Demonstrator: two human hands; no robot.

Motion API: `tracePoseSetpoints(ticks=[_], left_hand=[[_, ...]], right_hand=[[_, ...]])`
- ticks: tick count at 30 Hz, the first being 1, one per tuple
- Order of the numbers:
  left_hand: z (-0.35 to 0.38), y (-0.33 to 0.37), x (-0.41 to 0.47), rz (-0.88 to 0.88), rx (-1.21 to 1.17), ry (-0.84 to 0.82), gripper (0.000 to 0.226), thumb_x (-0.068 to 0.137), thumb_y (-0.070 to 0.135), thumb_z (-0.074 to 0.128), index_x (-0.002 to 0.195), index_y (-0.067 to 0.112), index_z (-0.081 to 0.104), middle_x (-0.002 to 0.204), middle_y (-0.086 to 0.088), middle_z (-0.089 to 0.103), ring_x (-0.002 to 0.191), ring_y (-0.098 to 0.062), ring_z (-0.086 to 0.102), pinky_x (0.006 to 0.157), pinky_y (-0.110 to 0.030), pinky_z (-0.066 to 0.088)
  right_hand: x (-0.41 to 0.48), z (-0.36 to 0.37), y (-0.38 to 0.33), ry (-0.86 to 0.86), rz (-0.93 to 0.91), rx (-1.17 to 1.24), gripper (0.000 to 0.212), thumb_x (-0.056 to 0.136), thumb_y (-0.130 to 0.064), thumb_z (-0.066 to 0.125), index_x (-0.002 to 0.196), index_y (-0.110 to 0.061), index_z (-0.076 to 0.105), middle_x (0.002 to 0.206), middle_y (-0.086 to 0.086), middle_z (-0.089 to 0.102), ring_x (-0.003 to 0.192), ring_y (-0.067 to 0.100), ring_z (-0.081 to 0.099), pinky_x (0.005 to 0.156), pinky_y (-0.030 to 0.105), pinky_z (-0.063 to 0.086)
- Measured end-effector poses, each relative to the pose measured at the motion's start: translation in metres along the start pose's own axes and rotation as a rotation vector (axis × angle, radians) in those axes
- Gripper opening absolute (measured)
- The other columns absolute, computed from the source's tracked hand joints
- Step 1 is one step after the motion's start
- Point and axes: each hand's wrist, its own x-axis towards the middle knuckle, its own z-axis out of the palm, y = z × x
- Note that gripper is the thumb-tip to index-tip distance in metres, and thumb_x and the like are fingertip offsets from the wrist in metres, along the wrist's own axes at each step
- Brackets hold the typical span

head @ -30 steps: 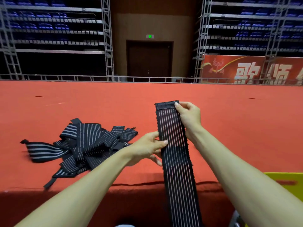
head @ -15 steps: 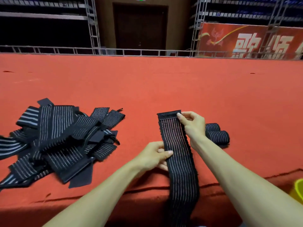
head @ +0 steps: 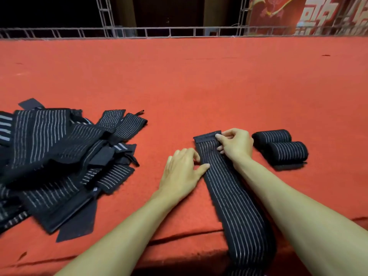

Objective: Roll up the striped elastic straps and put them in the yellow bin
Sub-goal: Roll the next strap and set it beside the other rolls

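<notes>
One long black strap with white stripes (head: pixel 233 198) lies flat on the red carpeted surface (head: pixel 199 86) and hangs over its near edge. My right hand (head: pixel 235 144) pinches the strap's far end by its plain black tab. My left hand (head: pixel 183 170) rests on the carpet at the strap's left edge, thumb touching the strap. Two rolled straps (head: pixel 280 148) lie side by side just right of my right hand. A loose pile of unrolled striped straps (head: pixel 63 160) sits on the left. The yellow bin is out of view.
The red surface's near edge (head: pixel 179 239) runs across the bottom, with a drop below it. A metal truss rail (head: pixel 179 31) borders the far side, and a red banner (head: pixel 318 14) hangs behind it at upper right.
The strap has come down from being held up to lying flat on the carpet. The camera tilted down, bringing the two rolled straps into view and losing the yellow bin.
</notes>
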Motion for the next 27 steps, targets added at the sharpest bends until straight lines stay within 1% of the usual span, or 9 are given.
tracePoseSetpoints(ticks=[3, 6, 9, 13, 15, 18, 20, 23, 27], left_hand=[[-0.003, 0.0, -0.004, 0.022, -0.01, 0.029, 0.021, 0.089, 0.042, 0.061, 0.094, 0.026, 0.049, 0.081, 0.016, 0.043, 0.088, -0.011, 0.042, 0.077, -0.029, 0.028], [-0.015, -0.002, -0.014, 0.046, -0.005, -0.037, 0.021, 0.09, 0.035, 0.06, 0.107, 0.025, 0.052, 0.096, 0.01, 0.051, 0.101, -0.014, 0.047, 0.088, -0.032, 0.035], [-0.037, -0.012, -0.027, 0.086, -0.012, -0.135, 0.025, 0.09, 0.024, 0.058, 0.115, 0.022, 0.053, 0.108, 0.006, 0.056, 0.109, -0.015, 0.049, 0.096, -0.033, 0.036], [-0.083, -0.04, -0.058, 0.131, 0.054, -0.034, 0.023, 0.088, 0.015, 0.057, 0.11, 0.022, 0.058, 0.103, 0.009, 0.055, 0.104, -0.01, 0.05, 0.096, -0.03, 0.034], [-0.115, -0.06, -0.075, 0.142, 0.107, 0.085, 0.022, 0.084, 0.012, 0.055, 0.103, 0.022, 0.061, 0.099, 0.009, 0.057, 0.099, -0.011, 0.051, 0.092, -0.031, 0.035], [-0.155, -0.086, -0.097, 0.142, 0.214, 0.313, 0.022, 0.077, 0.011, 0.054, 0.095, 0.022, 0.063, 0.095, 0.01, 0.057, 0.095, -0.014, 0.053, 0.087, -0.025, 0.031], [-0.175, -0.101, -0.109, 0.09, 0.272, 0.483, 0.023, 0.075, 0.01, 0.057, 0.094, 0.021, 0.064, 0.096, 0.007, 0.056, 0.098, -0.015, 0.052, 0.091, -0.024, 0.026], [-0.19, -0.118, -0.121, 0.014, 0.308, 0.653, 0.028, 0.076, 0.015, 0.059, 0.103, 0.018, 0.065, 0.108, 0.001, 0.058, 0.108, -0.018, 0.049, 0.101, -0.031, 0.021], [-0.183, -0.142, -0.128, -0.185, 0.127, 0.636, 0.044, 0.076, 0.023, 0.063, 0.12, 0.019, 0.058, 0.121, 0.001, 0.054, 0.118, -0.019, 0.044, 0.105, -0.039, 0.025]], right_hand=[[-0.004, -0.001, -0.004, 0.007, 0.04, -0.05, 0.008, 0.086, -0.018, 0.072, 0.082, -0.016, 0.065, 0.063, 0.0, 0.069, 0.049, 0.004, 0.065, 0.068, 0.02, 0.056], [-0.013, -0.004, -0.015, -0.013, 0.003, -0.094, 0.013, 0.083, -0.01, 0.07, 0.084, -0.021, 0.063, 0.077, 0.0, 0.071, 0.081, 0.02, 0.071, 0.086, 0.039, 0.056], [-0.031, -0.005, -0.03, -0.047, -0.123, -0.247, 0.026, 0.082, -0.007, 0.065, 0.106, -0.014, 0.065, 0.105, 0.005, 0.068, 0.104, 0.024, 0.062, 0.092, 0.03, 0.045], [-0.07, 0.008, -0.055, -0.191, -0.232, -0.208, 0.027, 0.081, -0.005, 0.065, 0.106, -0.013, 0.066, 0.104, 0.007, 0.07, 0.099, 0.023, 0.064, 0.086, 0.027, 0.045], [-0.091, 0.026, -0.07, -0.309, -0.267, -0.183, 0.022, 0.083, -0.007, 0.066, 0.102, -0.017, 0.068, 0.098, 0.003, 0.071, 0.092, 0.02, 0.066, 0.075, 0.02, 0.049], [-0.123, 0.054, -0.089, -0.464, -0.322, -0.112, 0.014, 0.083, -0.016, 0.068, 0.094, -0.024, 0.069, 0.089, -0.004, 0.071, 0.087, 0.017, 0.068, 0.08, 0.039, 0.057], [-0.141, 0.071, -0.101, -0.534, -0.368, -0.083, 0.011, 0.085, -0.015, 0.068, 0.091, -0.024, 0.069, 0.084, -0.006, 0.07, 0.084, 0.015, 0.068, 0.081, 0.041, 0.057], [-0.161, 0.089, -0.119, -0.6, -0.427, -0.033, 0.01, 0.087, -0.014, 0.067, 0.085, -0.024, 0.067, 0.078, -0.006, 0.069, 0.072, 0.013, 0.065, 0.072, 0.037, 0.058], [-0.18, 0.114, -0.135, -0.743, -0.406, 0.015, 0.014, 0.091, -0.015, 0.064, 0.08, -0.024, 0.065, 0.078, -0.003, 0.071, 0.066, 0.008, 0.062, 0.065, 0.032, 0.053]])
